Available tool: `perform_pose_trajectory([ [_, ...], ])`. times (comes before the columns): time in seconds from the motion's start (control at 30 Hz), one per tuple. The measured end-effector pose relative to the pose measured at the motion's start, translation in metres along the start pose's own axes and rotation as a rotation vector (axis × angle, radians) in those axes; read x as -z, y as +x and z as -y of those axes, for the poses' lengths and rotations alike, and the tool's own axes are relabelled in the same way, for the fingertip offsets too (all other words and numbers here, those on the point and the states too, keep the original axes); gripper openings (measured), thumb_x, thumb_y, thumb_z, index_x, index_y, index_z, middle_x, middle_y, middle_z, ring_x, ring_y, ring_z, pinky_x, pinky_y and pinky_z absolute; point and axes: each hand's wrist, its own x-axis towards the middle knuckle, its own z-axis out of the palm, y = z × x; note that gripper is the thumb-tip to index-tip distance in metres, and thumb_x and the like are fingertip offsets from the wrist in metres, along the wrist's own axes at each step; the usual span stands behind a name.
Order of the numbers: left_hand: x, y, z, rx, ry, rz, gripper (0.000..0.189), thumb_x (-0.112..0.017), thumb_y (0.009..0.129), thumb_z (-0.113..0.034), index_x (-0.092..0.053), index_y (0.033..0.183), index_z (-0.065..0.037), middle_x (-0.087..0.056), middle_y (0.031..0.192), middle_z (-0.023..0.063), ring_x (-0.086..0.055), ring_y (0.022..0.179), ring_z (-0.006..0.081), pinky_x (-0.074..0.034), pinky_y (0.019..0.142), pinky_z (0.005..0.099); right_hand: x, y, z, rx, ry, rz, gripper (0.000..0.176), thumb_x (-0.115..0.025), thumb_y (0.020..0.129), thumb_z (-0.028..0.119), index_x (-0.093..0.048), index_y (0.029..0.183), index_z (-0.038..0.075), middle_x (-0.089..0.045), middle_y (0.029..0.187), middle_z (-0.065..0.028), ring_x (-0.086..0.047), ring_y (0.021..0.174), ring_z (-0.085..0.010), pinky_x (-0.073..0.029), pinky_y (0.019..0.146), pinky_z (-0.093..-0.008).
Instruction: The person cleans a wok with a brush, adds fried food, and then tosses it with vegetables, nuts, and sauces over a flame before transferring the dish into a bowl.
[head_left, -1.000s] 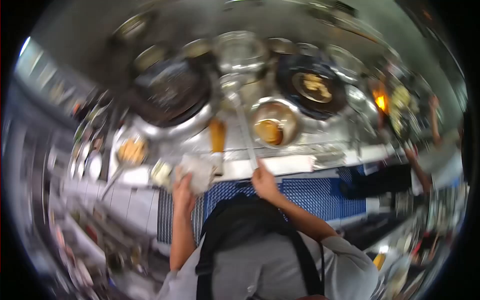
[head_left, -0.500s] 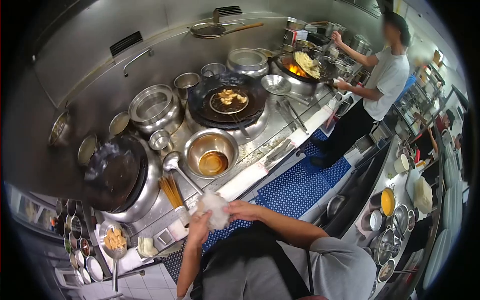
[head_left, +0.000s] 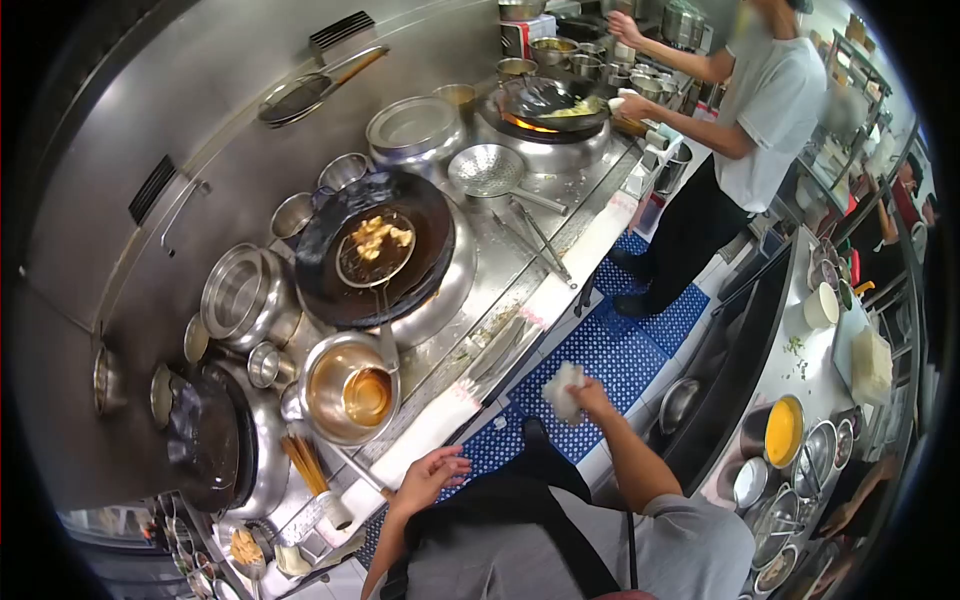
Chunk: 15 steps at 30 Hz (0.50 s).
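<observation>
My right hand (head_left: 592, 397) is closed on one edge of a white, translucent, crumpled bundle (head_left: 563, 392), held over the floor. Its material is hard to make out. My left hand (head_left: 428, 480) is free, its fingers apart and slightly curled, near the front edge of the cooking range. Beside it lie the handle of a ladle (head_left: 362, 470) and a bamboo brush (head_left: 309, 467). Past them stands a steel bowl (head_left: 330, 410) of brown liquid. Farther back, a strainer with pale fried pieces (head_left: 380, 240) rests in a dark wok (head_left: 325, 285).
A co-worker (head_left: 765, 130) stands at the far right burner, over flames, with a wok (head_left: 545, 100). A perforated skimmer (head_left: 487, 170) and tongs (head_left: 540, 240) lie on the range. On the right counter stands a container of orange-yellow liquid (head_left: 785, 430). Blue mats (head_left: 600, 350) cover the floor.
My hands have parted; the right has carried the white bundle away to the right, and the left has let go of it. The view has turned. The co-worker's raised hand no longer reaches the wok.
</observation>
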Motion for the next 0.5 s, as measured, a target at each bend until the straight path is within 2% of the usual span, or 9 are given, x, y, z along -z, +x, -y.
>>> perform_pose_trajectory([
  [0.03,-0.006,0.008,-0.009,0.035,0.083,0.001,0.04,-0.055,0.103,-0.015,-0.049,0.14,-0.001,-0.066,0.12,0.0141,-0.064,0.11,0.02,-0.055,0.09,0.0319,0.026,0.038,-0.008,0.002,-0.027,-0.061,0.027,-0.067,0.093,0.01,-0.066,0.118,0.0,-0.071,0.105,-0.0103,-0.07,0.091,-0.0217,-0.058,0.083,-0.0391],
  [0.1,-0.014,0.023,-0.022,0.098,0.243,0.003,0.041,-0.056,0.102,-0.016,-0.05,0.14,-0.002,-0.066,0.119,0.0126,-0.064,0.109,0.0184,-0.055,0.091,0.0308,0.064,0.069,0.041,-0.037,0.061,-0.196,0.027,-0.066,0.093,0.01,-0.066,0.118,0.001,-0.071,0.104,-0.0109,-0.069,0.09,-0.0217,-0.058,0.082,-0.0392],
  [0.17,-0.012,0.029,-0.017,0.179,0.294,-0.051,0.036,-0.058,0.102,-0.02,-0.057,0.133,-0.002,-0.07,0.11,0.011,-0.066,0.104,0.0167,-0.054,0.089,0.0307,0.105,0.132,0.062,0.108,0.247,-0.217,0.027,-0.066,0.093,0.011,-0.066,0.118,0.001,-0.071,0.102,-0.0105,-0.069,0.092,-0.0218,-0.058,0.079,-0.0383],
  [0.23,-0.012,0.024,-0.019,0.269,0.415,-0.122,0.032,-0.06,0.101,-0.022,-0.063,0.125,-0.002,-0.071,0.106,0.013,-0.068,0.1,0.0189,-0.053,0.088,0.0336,0.152,0.202,0.096,0.234,0.178,-0.291,0.027,-0.066,0.092,0.009,-0.066,0.117,0.001,-0.071,0.103,-0.0103,-0.069,0.091,-0.0209,-0.057,0.076,-0.0369],
  [0.3,-0.013,0.012,-0.023,0.274,0.796,-0.136,0.029,-0.057,0.1,-0.025,-0.067,0.114,-0.002,-0.071,0.1,0.0174,-0.068,0.098,0.0264,-0.052,0.088,0.0382,0.19,0.245,0.157,0.341,-0.032,-0.462,0.025,-0.065,0.09,0.006,-0.067,0.115,-0.001,-0.072,0.102,-0.0103,-0.068,0.087,-0.0199,-0.056,0.075,-0.0356],
  [0.37,-0.005,-0.003,-0.014,0.285,1.172,-0.164,0.03,-0.055,0.098,-0.028,-0.07,0.104,-0.003,-0.071,0.093,0.0217,-0.068,0.096,0.0338,-0.05,0.088,0.0427,0.242,0.331,0.186,0.509,0.001,-0.57,0.025,-0.064,0.09,0.006,-0.068,0.113,-0.001,-0.072,0.101,-0.0111,-0.068,0.084,-0.0197,-0.055,0.076,-0.0354],
  [0.4,0.022,0.0,0.008,0.553,1.035,-0.035,0.031,-0.053,0.098,-0.029,-0.071,0.102,-0.003,-0.071,0.092,0.0204,-0.068,0.094,0.0347,-0.05,0.088,0.0427,0.26,0.354,0.214,0.576,-0.014,-0.633,0.025,-0.064,0.089,0.007,-0.068,0.113,-0.002,-0.073,0.099,-0.0112,-0.068,0.084,-0.0197,-0.055,0.075,-0.0352],
  [0.47,0.065,-0.019,0.071,0.659,1.072,0.167,0.033,-0.052,0.096,-0.032,-0.071,0.098,-0.005,-0.072,0.09,0.0181,-0.069,0.09,0.0358,-0.05,0.088,0.0428,0.296,0.406,0.258,0.699,-0.258,-0.826,0.029,-0.063,0.09,0.01,-0.066,0.116,-0.003,-0.073,0.101,-0.0172,-0.07,0.089,-0.0268,-0.053,0.08,-0.0377],
  [0.5,0.073,-0.037,0.103,0.512,1.265,0.254,0.033,-0.052,0.096,-0.033,-0.072,0.095,-0.006,-0.072,0.089,0.0171,-0.069,0.087,0.036,-0.051,0.088,0.0429,0.307,0.419,0.286,0.691,-0.354,-0.923,0.031,-0.062,0.09,0.012,-0.065,0.117,-0.004,-0.072,0.102,-0.0197,-0.07,0.091,-0.0311,-0.053,0.083,-0.0393],
])
